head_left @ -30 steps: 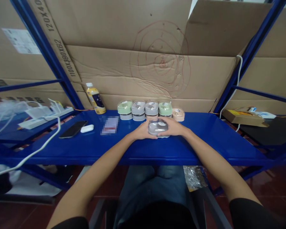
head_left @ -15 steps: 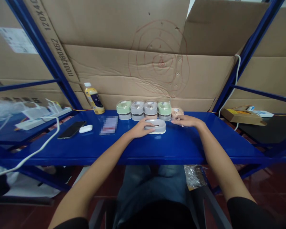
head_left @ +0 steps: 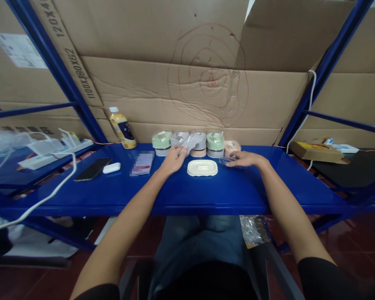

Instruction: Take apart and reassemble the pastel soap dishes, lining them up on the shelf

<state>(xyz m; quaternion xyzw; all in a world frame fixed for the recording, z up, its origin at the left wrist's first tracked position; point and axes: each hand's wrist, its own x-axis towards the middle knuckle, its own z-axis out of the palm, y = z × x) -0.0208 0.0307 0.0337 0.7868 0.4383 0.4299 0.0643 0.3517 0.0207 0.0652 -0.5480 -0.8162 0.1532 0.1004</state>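
Note:
A cream oval soap dish (head_left: 202, 168) lies flat on the blue steel shelf (head_left: 225, 191), between my hands and touching neither. My left hand (head_left: 173, 160) holds a translucent plastic piece (head_left: 190, 142) raised against the back row. My right hand (head_left: 245, 159) rests on the shelf, its fingers on a small clear plastic piece (head_left: 228, 160). Behind stands a row of lidded oval containers: green (head_left: 161, 142), grey (head_left: 179, 141), a stack partly hidden by the translucent piece (head_left: 198, 146), green (head_left: 215, 143), and peach (head_left: 232, 147).
A yellow-labelled bottle (head_left: 122, 133) stands at the back left. A phone (head_left: 93, 169), a white earbud case (head_left: 111, 168), a blurred packet (head_left: 142, 163) and a power strip (head_left: 54, 155) with white cables lie to the left. Cardboard sheets form the back; blue uprights flank the shelf.
The oval box has come apart. The cream dish now lies alone, my left hand has moved up and left with the translucent piece, and my right hand has a small clear piece.

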